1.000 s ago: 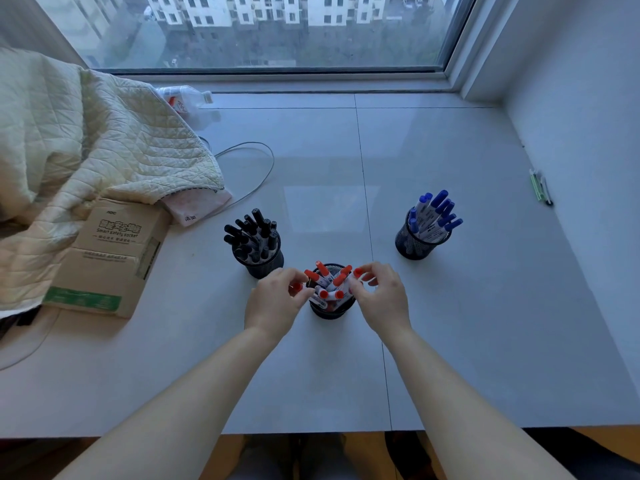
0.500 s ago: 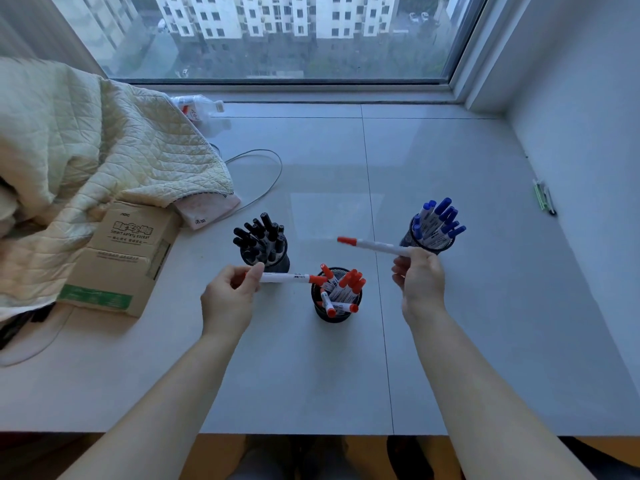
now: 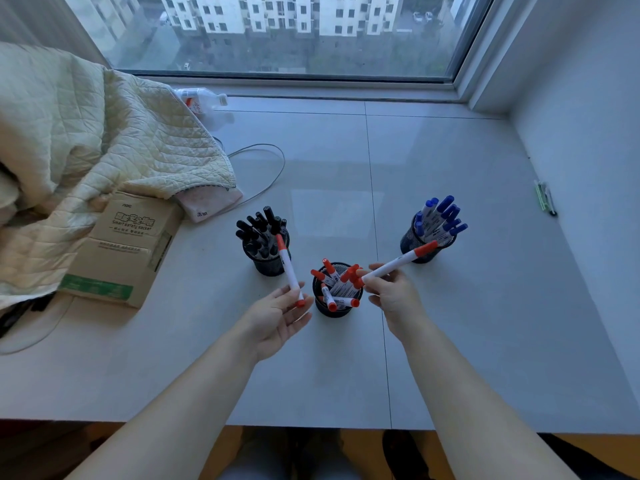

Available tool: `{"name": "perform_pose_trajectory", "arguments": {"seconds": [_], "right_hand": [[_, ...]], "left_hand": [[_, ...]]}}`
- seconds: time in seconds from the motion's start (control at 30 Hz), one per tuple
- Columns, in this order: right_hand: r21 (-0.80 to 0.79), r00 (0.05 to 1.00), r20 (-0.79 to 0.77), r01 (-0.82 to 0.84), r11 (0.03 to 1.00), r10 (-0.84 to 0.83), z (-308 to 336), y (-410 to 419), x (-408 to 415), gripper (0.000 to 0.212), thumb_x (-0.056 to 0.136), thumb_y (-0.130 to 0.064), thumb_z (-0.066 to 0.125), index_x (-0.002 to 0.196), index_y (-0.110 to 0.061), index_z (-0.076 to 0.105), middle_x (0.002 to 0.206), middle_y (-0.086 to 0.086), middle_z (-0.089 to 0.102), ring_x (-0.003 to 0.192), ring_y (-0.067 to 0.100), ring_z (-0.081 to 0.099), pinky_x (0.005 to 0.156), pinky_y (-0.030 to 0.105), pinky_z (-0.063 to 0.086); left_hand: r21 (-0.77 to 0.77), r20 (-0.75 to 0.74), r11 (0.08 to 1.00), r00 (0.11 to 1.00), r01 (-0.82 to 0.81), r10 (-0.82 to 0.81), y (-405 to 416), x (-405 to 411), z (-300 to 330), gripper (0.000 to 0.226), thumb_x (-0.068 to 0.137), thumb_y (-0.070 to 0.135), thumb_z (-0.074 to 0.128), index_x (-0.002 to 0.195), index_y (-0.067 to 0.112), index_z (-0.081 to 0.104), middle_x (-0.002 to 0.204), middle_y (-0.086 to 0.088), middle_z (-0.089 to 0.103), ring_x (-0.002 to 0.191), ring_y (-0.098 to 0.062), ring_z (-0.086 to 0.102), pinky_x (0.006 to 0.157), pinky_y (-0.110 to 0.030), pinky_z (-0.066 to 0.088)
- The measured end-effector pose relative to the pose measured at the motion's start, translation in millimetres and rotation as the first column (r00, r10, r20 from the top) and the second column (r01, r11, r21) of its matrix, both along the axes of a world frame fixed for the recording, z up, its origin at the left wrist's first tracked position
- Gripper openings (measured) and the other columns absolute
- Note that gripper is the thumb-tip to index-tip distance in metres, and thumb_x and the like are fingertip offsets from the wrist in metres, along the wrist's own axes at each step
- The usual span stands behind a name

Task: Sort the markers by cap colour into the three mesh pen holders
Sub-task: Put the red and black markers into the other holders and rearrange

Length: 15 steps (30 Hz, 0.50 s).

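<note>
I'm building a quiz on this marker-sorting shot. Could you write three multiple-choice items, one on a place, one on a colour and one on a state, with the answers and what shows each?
1. Which holder stands nearest the person?
A. the one with black-capped markers
B. the one with red-capped markers
C. the one with blue-capped markers

2. What cap colour have the two markers in the hands?
A. red
B. blue
C. black

3. What is the left hand doing?
A. lying flat on the table
B. holding a marker at its fingertips
C. gripping a holder

Answers:
1. B: the red holder sits between the hands, in front of the black holder and the blue holder.
2. A: the left marker and the right marker both show red caps.
3. B: the left hand is raised, its fingertips on the marker's lower end; the right hand holds the other.
</note>
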State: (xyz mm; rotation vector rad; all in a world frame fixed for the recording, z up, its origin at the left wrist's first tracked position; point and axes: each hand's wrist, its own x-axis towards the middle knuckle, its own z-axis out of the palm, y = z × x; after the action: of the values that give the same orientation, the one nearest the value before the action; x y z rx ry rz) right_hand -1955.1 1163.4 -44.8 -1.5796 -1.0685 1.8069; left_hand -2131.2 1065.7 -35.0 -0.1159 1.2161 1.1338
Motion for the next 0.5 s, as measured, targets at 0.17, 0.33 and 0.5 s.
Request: {"name": "perform_pose_trajectory", "arguments": {"seconds": [0.17, 0.33, 0.5], "right_hand": [[0.108, 0.963, 0.246, -0.136, 0.985, 0.107, -8.9, -7.6, -6.4, 0.008, 0.083, -0.014, 0.058, 0.086, -0.020, 0.062, 0.083, 0.000, 0.066, 0.086, 0.018, 0.062, 0.075, 0.034, 0.051], [0.180, 0.920, 0.383, -0.158, 0.971, 0.079, -17.7, -14.8, -10.1, 0.009, 0.084, -0.016, 0.055, 0.086, -0.017, 0.064, 0.083, -0.002, 0.062, 0.072, 0.003, 0.054, 0.054, 0.020, 0.038], [0.290, 0.899, 0.433, -0.204, 0.935, 0.062, -20.5, -22.1, -12.0, 0.012, 0.085, -0.012, 0.055, 0.082, -0.023, 0.057, 0.081, 0.003, 0.063, 0.072, 0.019, 0.063, 0.054, 0.024, 0.043]], "left_hand": [[0.030, -0.196, 0.995, 0.977, 0.094, -0.087, 4.2, 4.4, -4.3, 0.007, 0.090, 0.013, 0.057, 0.095, 0.017, 0.060, 0.088, 0.001, 0.068, 0.090, -0.012, 0.065, 0.076, -0.032, 0.051], [-0.027, -0.469, 0.999, 0.882, 0.045, -0.052, 11.9, 8.4, -15.6, 0.006, 0.091, 0.021, 0.058, 0.095, 0.023, 0.061, 0.103, 0.002, 0.066, 0.103, -0.010, 0.054, 0.078, -0.028, 0.042], [-0.112, -0.555, 0.994, 0.829, 0.000, -0.063, 16.2, 9.4, -29.5, 0.011, 0.086, 0.018, 0.062, 0.097, 0.018, 0.064, 0.087, 0.000, 0.060, 0.089, -0.017, 0.049, 0.085, -0.043, 0.045]]}}
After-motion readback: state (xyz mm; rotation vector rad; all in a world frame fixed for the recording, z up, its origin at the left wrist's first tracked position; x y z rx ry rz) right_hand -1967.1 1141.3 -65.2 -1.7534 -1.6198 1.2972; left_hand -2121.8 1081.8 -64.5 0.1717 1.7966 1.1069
